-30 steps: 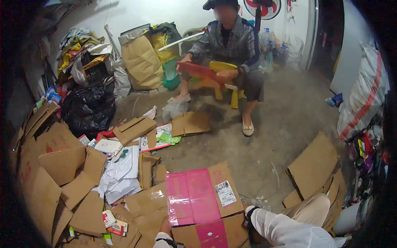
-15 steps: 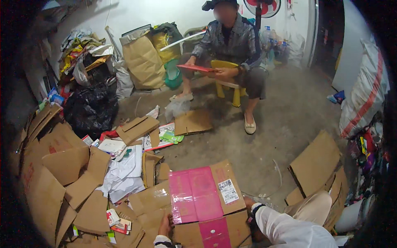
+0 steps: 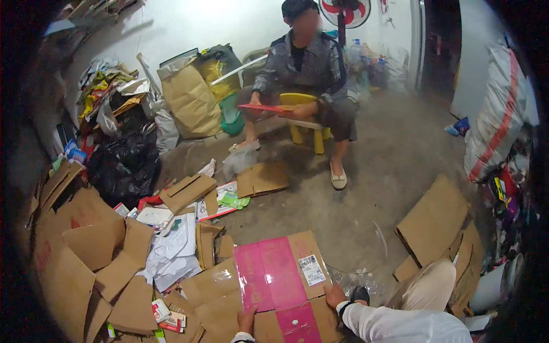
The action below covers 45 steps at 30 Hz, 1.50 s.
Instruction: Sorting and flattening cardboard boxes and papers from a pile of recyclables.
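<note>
Pink-taped cardboard box lying at lower centre of frame; left hand gripping left edge, right hand gripping right, undersides hidden, probably bracing box evenly; both hands now lapping further over edges, upper-centre co-worker holding red panel flatter than one second ago
</note>
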Each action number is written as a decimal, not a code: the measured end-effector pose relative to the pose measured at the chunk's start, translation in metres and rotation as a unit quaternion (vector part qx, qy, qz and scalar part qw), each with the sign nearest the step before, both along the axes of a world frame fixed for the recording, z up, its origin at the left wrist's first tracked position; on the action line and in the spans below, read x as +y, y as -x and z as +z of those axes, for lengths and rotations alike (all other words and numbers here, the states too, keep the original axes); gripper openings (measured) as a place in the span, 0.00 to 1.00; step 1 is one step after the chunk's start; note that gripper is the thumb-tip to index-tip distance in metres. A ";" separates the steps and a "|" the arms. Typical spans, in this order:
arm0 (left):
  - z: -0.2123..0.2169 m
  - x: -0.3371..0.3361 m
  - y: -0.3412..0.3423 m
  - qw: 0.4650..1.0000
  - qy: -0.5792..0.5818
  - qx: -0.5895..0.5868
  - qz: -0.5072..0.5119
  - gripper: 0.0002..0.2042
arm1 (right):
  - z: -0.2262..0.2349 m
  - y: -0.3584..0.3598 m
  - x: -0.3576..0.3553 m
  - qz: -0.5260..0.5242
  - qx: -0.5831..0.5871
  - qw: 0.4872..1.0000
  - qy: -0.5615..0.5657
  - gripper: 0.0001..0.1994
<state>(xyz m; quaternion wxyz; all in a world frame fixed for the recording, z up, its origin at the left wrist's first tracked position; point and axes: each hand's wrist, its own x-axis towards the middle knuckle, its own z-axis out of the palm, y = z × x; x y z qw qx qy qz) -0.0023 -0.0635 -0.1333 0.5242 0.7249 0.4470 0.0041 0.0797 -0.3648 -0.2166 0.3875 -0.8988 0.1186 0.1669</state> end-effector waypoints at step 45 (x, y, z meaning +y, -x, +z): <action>0.254 0.046 0.017 0.750 0.484 -0.437 -0.112 0.30 | 0.441 -0.088 -0.439 -0.366 -0.550 0.751 -0.008 0.26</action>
